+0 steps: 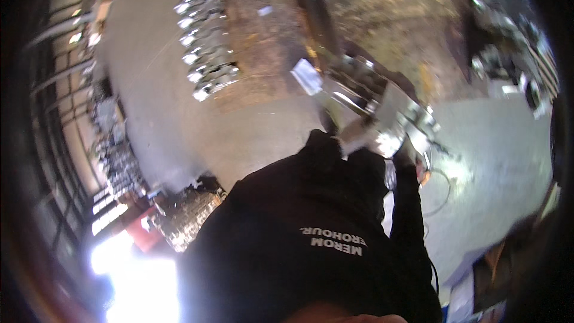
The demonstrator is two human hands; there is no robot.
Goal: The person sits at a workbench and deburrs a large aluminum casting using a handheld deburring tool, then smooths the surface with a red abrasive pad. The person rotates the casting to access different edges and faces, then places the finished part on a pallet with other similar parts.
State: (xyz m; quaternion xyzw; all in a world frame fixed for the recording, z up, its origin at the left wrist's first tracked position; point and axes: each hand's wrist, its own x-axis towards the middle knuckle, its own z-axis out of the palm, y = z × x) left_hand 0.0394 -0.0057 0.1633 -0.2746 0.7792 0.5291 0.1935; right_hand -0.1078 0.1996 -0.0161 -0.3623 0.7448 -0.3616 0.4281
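Note:
A bundle of shiny bent sheet-metal parts is in front of my body, blurred by motion. My right hand is at its near right side, gripping it from below, with the fingers partly hidden by the metal. At the bundle's left edge is my left hand, a dark smear whose fingers I cannot make out. A small white paper sticks out beside the bundle's far left corner. Near my right wrist something small and orange shows, too blurred to name.
Ahead lies a worn brown board, with a row of shiny metal parts along its left edge. A dark bar crosses beyond. More metal parts are piled at the far right. A crate of metal pieces stands at the left; a thin cable loops at the right.

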